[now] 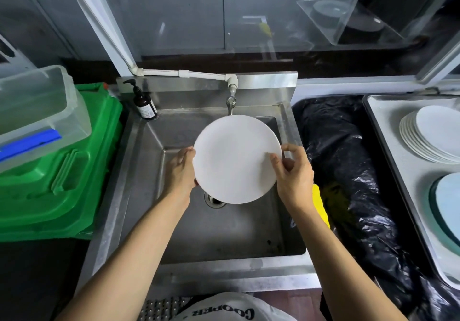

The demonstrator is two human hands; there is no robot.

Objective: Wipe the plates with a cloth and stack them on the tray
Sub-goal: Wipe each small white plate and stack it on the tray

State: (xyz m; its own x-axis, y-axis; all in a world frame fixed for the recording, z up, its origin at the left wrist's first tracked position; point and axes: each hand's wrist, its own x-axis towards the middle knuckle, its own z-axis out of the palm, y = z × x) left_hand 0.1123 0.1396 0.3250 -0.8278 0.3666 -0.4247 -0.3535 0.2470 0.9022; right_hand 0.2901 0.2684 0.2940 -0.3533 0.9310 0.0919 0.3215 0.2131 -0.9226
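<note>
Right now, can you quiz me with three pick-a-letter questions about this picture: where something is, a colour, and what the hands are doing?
1. Where is the round white plate?
A) on the floor
B) above the steel sink
C) in an oven

2. What colour is the cloth beside the right wrist?
A) red
B) blue
C) yellow

3. What are the left hand and right hand doing?
A) gripping the plate's rim
B) clapping
C) hanging free

Answers:
1 B, the plate is held up over the sink.
2 C, the cloth shows bright yellow by the wrist.
3 A, fingers and thumbs clasp opposite edges of the plate.
</note>
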